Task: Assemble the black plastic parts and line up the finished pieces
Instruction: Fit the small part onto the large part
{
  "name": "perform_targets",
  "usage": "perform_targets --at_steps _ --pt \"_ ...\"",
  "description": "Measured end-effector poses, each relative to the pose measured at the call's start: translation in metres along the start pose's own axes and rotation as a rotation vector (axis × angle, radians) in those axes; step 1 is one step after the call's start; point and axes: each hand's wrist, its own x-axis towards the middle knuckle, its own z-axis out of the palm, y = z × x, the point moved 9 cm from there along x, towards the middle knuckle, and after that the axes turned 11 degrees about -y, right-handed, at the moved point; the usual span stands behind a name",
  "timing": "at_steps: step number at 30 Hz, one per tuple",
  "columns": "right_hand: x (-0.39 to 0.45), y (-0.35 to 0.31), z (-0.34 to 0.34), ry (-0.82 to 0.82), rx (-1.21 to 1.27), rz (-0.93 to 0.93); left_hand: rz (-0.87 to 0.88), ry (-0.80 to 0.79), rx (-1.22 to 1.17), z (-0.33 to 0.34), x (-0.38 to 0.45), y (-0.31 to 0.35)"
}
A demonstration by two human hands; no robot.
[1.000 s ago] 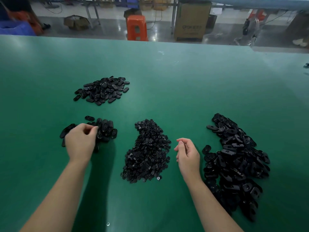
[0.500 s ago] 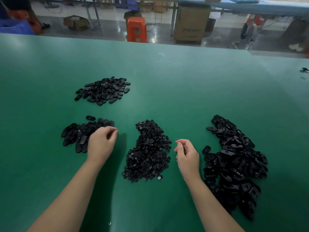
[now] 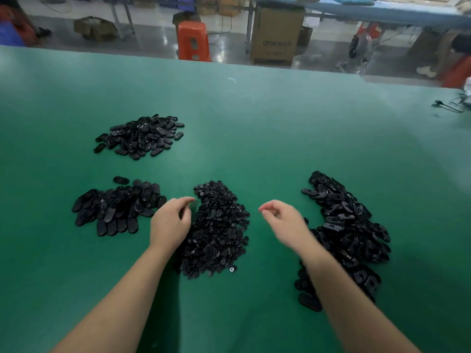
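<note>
Middle pile of small black parts (image 3: 219,230) on green table (image 3: 254,128); left hand (image 3: 170,222) covers its left edge, fingers curled, contents hidden. Right hand (image 3: 285,222) blurred, loosely curled, grip indeterminate; forearm hides part of right pile (image 3: 349,225). Lined-up ovals (image 3: 114,210) left; far pile (image 3: 140,136) beyond.

Dim, even overhead light, soft arm shadows, motion-blurred right hand (image 3: 285,222), wide-angle bending at edges.

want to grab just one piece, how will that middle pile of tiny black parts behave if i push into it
The middle pile looks loose and heaped, so it will probably spread. Its small flat pieces seem light and rigid. One stray already lies apart, so edge pieces likely skid on the smooth green table.
</note>
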Motion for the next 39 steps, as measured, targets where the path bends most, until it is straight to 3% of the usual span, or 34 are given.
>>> perform_targets --at_steps 4,9,17,24,29,39 --pt "0.008 0.002 -0.058 -0.037 -0.629 0.142 -0.025 -0.044 0.089 0.007 0.001 0.0" --pt "0.01 0.024 -0.059 -0.213 -0.915 0.28 -0.071 -0.099 0.237 0.012 0.01 0.003" --pt "0.013 0.029 -0.036 -0.173 -0.688 0.192 -0.047 -0.096 0.315 0.008 0.008 0.011" --pt "0.014 0.006 -0.014 -0.184 -0.486 -0.041 -0.07 -0.023 0.112 0.002 0.008 -0.002" --pt "0.017 0.011 -0.01 -0.157 -0.634 0.05 -0.057 0.011 0.099 -0.002 0.01 0.0" --pt "0.019 0.018 -0.004 -0.126 -0.587 0.069 -0.062 -0.002 0.134 -0.002 0.012 -0.002"
